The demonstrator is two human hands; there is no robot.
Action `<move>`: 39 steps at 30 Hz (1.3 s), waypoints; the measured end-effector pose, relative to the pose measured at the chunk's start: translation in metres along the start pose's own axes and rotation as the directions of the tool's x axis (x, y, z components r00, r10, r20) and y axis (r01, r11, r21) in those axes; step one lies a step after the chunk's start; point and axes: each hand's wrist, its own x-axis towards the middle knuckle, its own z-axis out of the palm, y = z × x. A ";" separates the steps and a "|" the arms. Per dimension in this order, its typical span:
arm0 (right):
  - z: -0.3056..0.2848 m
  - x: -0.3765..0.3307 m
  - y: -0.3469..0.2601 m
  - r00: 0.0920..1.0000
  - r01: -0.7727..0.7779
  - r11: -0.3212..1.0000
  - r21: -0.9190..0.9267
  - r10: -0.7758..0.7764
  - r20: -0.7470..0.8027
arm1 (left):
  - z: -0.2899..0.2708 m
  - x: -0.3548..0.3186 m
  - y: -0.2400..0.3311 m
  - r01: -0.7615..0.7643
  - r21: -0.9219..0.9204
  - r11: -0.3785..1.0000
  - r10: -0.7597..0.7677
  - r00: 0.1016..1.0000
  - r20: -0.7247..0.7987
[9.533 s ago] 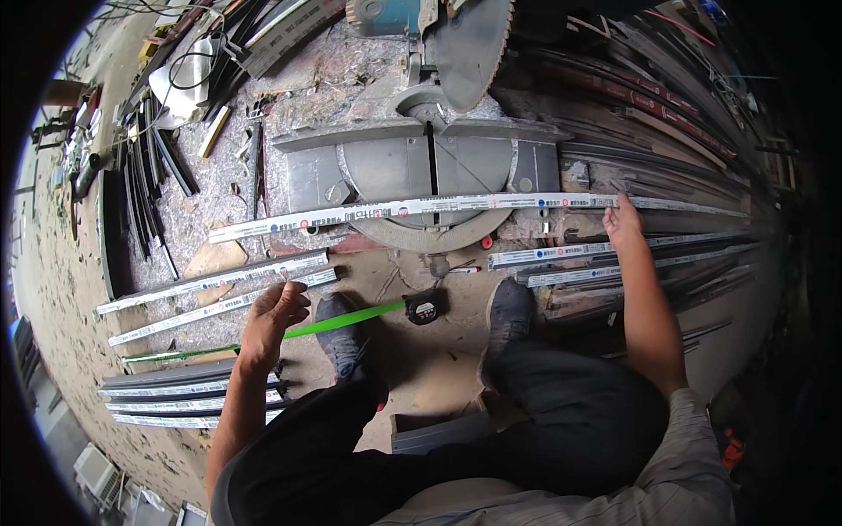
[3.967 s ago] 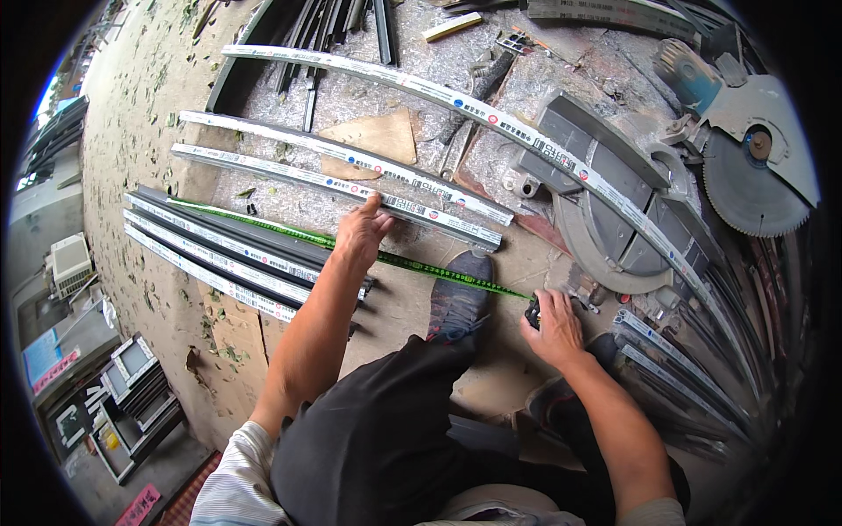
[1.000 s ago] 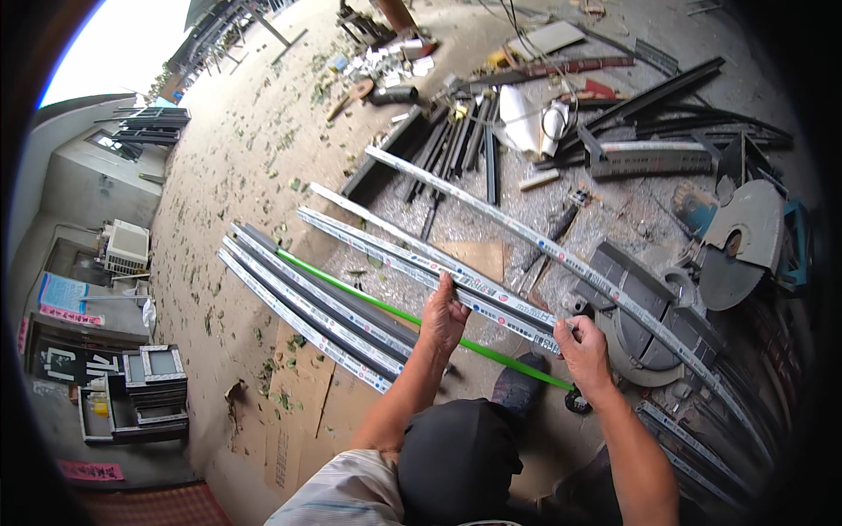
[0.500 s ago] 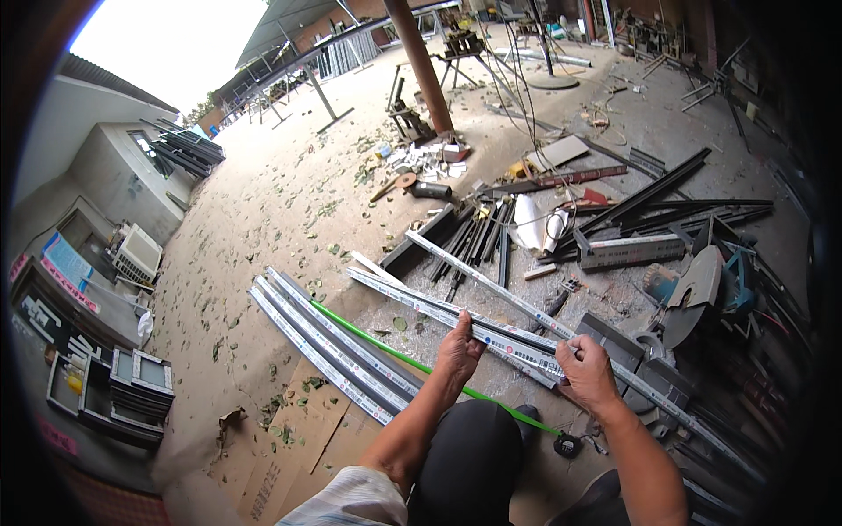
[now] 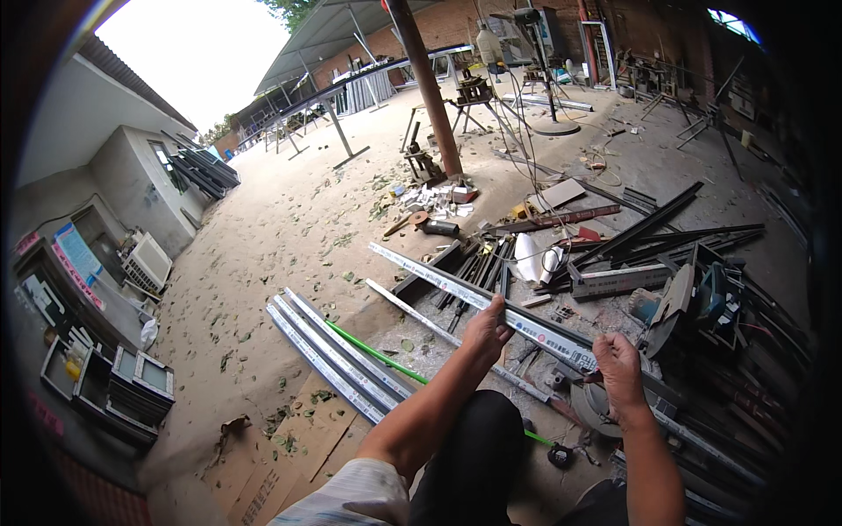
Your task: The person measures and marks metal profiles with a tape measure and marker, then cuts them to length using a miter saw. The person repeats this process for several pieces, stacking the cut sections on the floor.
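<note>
My left hand (image 5: 488, 336) is closed around a long metal profile (image 5: 452, 287) with white printed film, which slants from far left to near right. My right hand (image 5: 621, 373) is closed beside the profile's near end. A small dark object (image 5: 594, 377) shows under its fingers, too small to name. Below the held profile, a second film-covered profile (image 5: 419, 317) lies on the ground. Several more profiles (image 5: 331, 358) lie side by side to the left. Past my left forearm runs the green blade of a tape measure (image 5: 560, 456), its black case near my foot.
A cut-off saw (image 5: 680, 307) stands at the right, near a pile of dark metal bars (image 5: 667, 241). A brown post (image 5: 427, 96) rises ahead, with white scraps (image 5: 443, 200) at its base. Flattened cardboard (image 5: 263, 473) lies at lower left, and stacked frames (image 5: 140, 386) stand farther left.
My left hand has raised the profile and shifted it rightward, apart from the one now lying below it. My right hand has moved right, to the profile's near end. The view has tilted up slightly.
</note>
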 end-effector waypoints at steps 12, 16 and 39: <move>-0.039 -0.016 -0.021 0.994 0.088 0.992 0.094 -0.081 -0.078 | 0.059 -0.020 -0.018 -0.036 0.055 0.998 0.032 0.996 0.081; -0.035 -0.018 -0.021 0.997 0.065 0.996 0.066 -0.062 -0.053 | 0.035 0.006 -0.025 0.027 0.075 0.997 -0.035 0.994 0.108; 0.007 -0.012 -0.007 0.999 -0.045 0.998 0.043 0.045 -0.003 | 0.019 -0.006 0.000 0.194 0.035 0.980 -0.185 0.967 -0.173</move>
